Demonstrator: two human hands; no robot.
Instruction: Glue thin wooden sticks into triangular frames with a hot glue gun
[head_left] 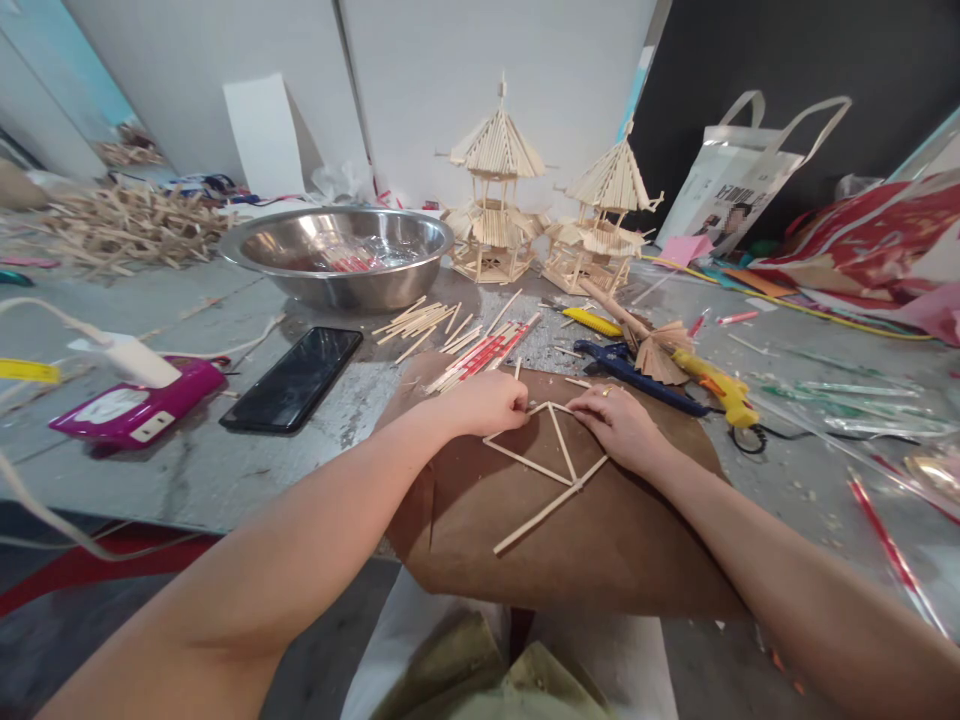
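A frame of thin wooden sticks [529, 463] lies on a brown board [465, 540], its sticks joined into triangles, with one long stick reaching toward me. My left hand [491, 402] is closed at the frame's upper left corner, fingers curled over a stick end. At the upper right, my right hand [619, 422] pinches a stick of the same frame between thumb and fingertips. Just beyond my left hand is a pile of loose sticks [420, 322], beside red-and-white paper packets of sticks [491, 350].
Two stick pagodas [499, 150] [615, 180] stand at the back, right of a steel bowl [337, 290]. A phone [294, 380] and a purple power strip [142, 400] lie left. Blue pliers [637, 375] and a yellow glue gun [716, 385] lie right.
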